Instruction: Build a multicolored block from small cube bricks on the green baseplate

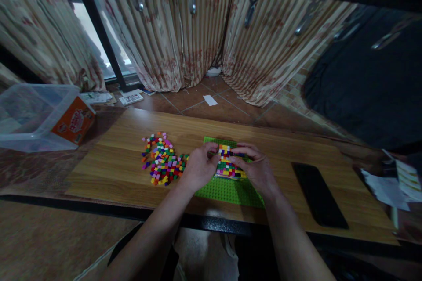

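Note:
Rows of small toy bricks in many colours form a brick build (227, 167) on a green studded baseplate (227, 191). At the build's left edge is my left hand (199, 167), its thumb and forefinger bent close together against the bricks. From the other side, my right hand (257, 169) has its thumb and curved fingers at the build's right edge. The fingers cover part of the upper bricks, so whether a loose brick is between the fingertips is hidden. A heap of loose toy bricks (165, 160) lies left of the baseplate, reaching toward my left wrist.
The wooden tabletop (112, 162) bears a black phone-like slab (318, 195) on the right. A clear plastic bin (36, 138) with an orange label stands at left. Papers (385, 189) lie at far right. Striped curtains (204, 35) and metal clips (252, 6) hang beyond.

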Motion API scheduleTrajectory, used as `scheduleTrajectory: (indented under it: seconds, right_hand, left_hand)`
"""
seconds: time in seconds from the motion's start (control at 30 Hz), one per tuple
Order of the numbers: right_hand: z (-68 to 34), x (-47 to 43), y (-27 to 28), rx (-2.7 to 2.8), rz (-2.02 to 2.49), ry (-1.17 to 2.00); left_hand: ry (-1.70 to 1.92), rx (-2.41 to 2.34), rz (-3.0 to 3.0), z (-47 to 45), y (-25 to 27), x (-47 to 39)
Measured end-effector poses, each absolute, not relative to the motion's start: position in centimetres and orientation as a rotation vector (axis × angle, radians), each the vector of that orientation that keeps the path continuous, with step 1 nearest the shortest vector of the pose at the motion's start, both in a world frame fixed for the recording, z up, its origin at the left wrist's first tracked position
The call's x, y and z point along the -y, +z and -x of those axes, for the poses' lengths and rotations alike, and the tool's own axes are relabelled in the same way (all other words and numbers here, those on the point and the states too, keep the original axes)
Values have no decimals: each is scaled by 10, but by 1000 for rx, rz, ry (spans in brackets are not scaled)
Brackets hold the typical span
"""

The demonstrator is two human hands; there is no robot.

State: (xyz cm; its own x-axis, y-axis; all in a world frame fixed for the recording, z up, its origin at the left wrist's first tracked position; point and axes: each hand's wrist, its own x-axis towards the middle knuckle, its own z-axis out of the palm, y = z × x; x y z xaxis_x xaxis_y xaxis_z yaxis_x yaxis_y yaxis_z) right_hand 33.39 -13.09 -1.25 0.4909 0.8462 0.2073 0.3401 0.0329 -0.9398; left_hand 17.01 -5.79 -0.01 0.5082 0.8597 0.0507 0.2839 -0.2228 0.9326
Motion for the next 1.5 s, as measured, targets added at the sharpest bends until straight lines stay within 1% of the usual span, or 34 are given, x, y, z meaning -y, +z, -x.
scheduleTrajectory:
  seconds: [0.2, 0.3, 0.47, 0.6, 0.77, 0.93, 1.27, 1.37, 1.5]
  right_hand:
    - [-333, 127, -14, 1009, 1540, 579]
    - [-331, 126, -14, 953, 1519, 662]
    - [-327, 127, -11, 817, 1502, 827]
    - [-327, 127, -10, 797, 1503, 859]
    - [-330, 127, -13, 817, 1492, 877]
    - [-332, 126, -15, 859, 1515, 864]
    - [-330, 126, -9, 852, 1532, 855]
    - [-332, 127, -10, 862, 1555, 874]
    - [-336, 130, -11, 900, 1555, 914]
  left_hand:
    - [738, -904, -1754, -170, 2, 59]
    - [732, -910, -1789, -170, 0, 60]
    - [804, -960, -1954, -170, 2, 67]
    - [879, -829, -2132, -170, 5, 73]
    - [794, -757, -2351, -170, 1, 77]
    - [705, -808, -2485, -171, -3, 78]
    - [569, -943, -2620, -176, 7, 85]
    - [635, -920, -2570, -175, 1, 86]
    - [874, -859, -2390, -168, -6, 80]
